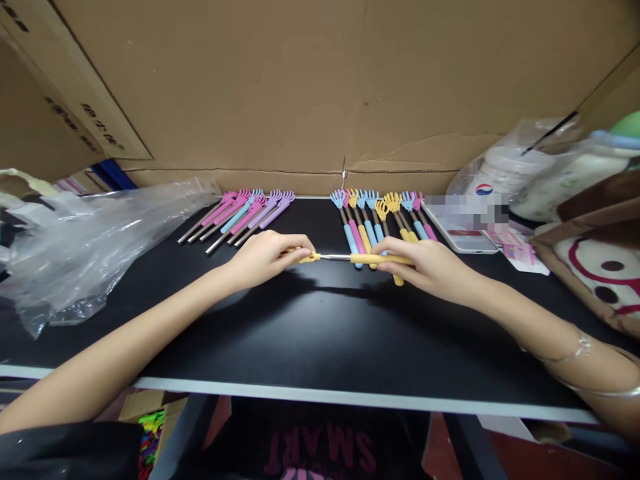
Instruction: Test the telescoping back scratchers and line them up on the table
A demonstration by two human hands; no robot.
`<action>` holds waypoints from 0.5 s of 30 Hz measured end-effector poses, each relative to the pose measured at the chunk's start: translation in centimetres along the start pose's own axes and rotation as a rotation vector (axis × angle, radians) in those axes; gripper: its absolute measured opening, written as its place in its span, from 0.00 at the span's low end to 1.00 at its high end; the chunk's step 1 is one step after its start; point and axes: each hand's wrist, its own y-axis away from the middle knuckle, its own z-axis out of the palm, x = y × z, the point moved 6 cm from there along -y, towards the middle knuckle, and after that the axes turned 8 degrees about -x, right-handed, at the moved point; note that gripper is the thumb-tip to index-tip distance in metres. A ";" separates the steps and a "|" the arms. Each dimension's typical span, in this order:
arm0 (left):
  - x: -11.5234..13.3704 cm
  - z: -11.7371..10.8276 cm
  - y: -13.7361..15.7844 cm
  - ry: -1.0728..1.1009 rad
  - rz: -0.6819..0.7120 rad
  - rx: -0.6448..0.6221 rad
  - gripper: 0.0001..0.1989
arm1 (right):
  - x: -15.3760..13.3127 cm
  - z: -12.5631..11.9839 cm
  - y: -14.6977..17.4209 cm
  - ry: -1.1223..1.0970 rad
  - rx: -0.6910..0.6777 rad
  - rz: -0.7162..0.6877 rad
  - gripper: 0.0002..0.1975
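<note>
Scratcher (pixel 336 257), yellow at both ends with a bare steel shaft between, is held about level across the two hands, above the black table (pixel 320 347), with a shadow on the top below it. The left hand (pixel 267 257) is closed on its head end, thumb and fingers pinching it so that most of the prongs are hidden. The right hand (pixel 425 263) grips the yellow handle, thumb on the near side and fingers along the far side.

Beyond the hands lie two groups of the same kind. The left row (pixel 239 217) has pink, blue and purple heads at the back, its steel rods slanting toward the person and to the left. The right row (pixel 370 233) has blue, pink and yellow heads, with coloured handles toward the person; some handles pass behind the right hand.

A clear bag (pixel 100 253) lies crumpled at the far left. To the right of the right row lie a phone (pixel 465 239), part of it blurred, and a card (pixel 523 257) beside it. A white tub (pixel 515 170) in clear plastic stands behind them. Cardboard (pixel 275 87) walls the back. Below the table edge, at left, a box (pixel 151 430) holds brightly coloured pieces
</note>
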 end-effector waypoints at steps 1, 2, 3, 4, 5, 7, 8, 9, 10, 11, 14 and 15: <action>0.0 0.0 0.0 -0.020 0.004 -0.010 0.18 | 0.0 -0.1 0.1 0.051 0.007 0.002 0.19; 0.0 0.1 0.0 -0.041 0.009 -0.020 0.18 | 0.1 -0.2 0.1 0.113 0.013 -0.001 0.20; 0.0 0.1 0.0 -0.063 0.015 -0.029 0.18 | 0.1 -0.2 0.2 0.177 0.017 -0.007 0.21; 0.1 0.2 0.1 -0.085 0.022 -0.037 0.18 | 0.1 -0.1 0.3 0.233 0.020 -0.018 0.22; 0.1 0.3 0.1 -0.109 0.027 -0.043 0.18 | 0.1 -0.1 0.3 0.275 0.023 -0.032 0.23; 0.2 0.3 0.1 -0.152 0.030 -0.043 0.18 | 0.0 -0.1 0.4 0.309 0.027 -0.058 0.23; 0.2 0.2 0.1 -0.171 0.027 -0.039 0.18 | 0.1 -0.3 0.4 0.303 0.024 -0.062 0.22; 0.2 0.1 0.1 -0.185 0.024 -0.036 0.19 | 0.1 -0.4 0.4 0.286 0.012 -0.058 0.22; 0.2 -0.1 0.1 -0.195 0.023 -0.035 0.19 | 0.2 -0.7 0.4 0.259 -0.008 -0.049 0.21; 0.2 -0.3 0.2 -0.201 0.023 -0.038 0.19 | 0.4 -0.9 0.4 0.228 -0.033 -0.038 0.21; -0.2 -1.2 0.2 -0.213 0.017 -0.051 0.19 | 1.1 -1.7 0.3 0.109 -0.132 -0.008 0.20; -0.5 -1.5 0.3 -0.208 0.007 -0.057 0.19 | 1.5 -1.9 0.4 0.054 -0.179 -0.005 0.20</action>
